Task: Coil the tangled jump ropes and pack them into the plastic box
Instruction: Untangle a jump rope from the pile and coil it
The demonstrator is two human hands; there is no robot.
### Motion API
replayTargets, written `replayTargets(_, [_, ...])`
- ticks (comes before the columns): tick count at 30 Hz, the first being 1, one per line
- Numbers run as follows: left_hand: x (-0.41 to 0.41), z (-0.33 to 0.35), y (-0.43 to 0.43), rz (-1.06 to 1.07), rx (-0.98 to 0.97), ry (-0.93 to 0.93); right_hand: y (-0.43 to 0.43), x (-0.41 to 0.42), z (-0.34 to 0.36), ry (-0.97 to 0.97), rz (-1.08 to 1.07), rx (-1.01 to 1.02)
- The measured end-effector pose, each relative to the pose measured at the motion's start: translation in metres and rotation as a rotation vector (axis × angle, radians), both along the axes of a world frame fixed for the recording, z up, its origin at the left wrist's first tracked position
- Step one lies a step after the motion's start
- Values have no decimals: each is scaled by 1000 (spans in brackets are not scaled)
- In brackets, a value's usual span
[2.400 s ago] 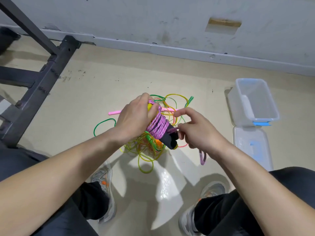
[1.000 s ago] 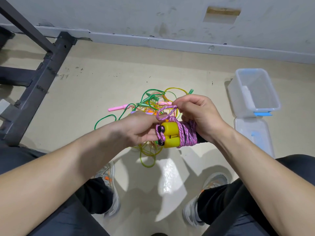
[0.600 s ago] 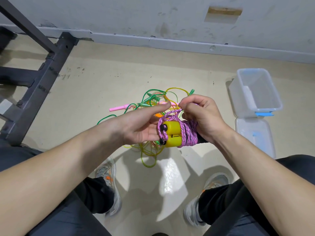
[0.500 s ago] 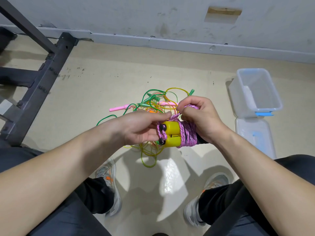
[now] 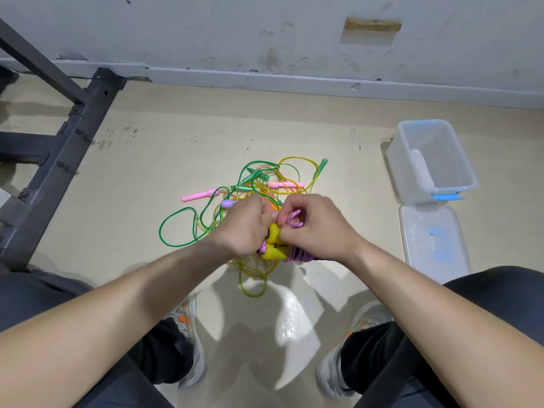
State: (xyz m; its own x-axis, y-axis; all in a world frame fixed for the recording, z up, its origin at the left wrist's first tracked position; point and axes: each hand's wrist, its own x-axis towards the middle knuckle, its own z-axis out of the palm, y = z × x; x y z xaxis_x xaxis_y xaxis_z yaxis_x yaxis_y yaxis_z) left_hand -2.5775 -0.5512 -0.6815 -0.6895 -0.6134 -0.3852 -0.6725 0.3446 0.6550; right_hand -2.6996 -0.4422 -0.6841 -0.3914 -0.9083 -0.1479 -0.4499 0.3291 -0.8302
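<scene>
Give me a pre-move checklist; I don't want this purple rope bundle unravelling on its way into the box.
1. Purple rope wound round yellow handles: ok.
2. Left hand grips the handles: ok.
3. Right hand pinches the rope's loose loop: ok.
4. Loop tucked or tied off: cannot tell, fingers hide it.
5. Plastic box open, lid beside it: ok.
6. Bundle free of the floor tangle: cannot tell.

Left hand [image 5: 244, 228], right hand [image 5: 316, 231] gripping purple rope bundle [image 5: 297, 256], loop [image 5: 294, 219] seemingly pinched
</scene>
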Motion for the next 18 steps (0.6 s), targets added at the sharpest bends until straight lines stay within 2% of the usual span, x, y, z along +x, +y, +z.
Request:
replayTargets(4, [-2,-4,-4,64,17,39,2,-3,-3,58,8,92])
replayTargets(8, [-9,-8,-3,137,-30,153,3,-4,-9,11,-58,108])
replayTargets(14, [-13,-16,-5,213,287,136,7,-6,-16,79,-14,147])
replayTargets(18, [-18,-10,-6,279,517,141,12,-2,-21,75,-116,99])
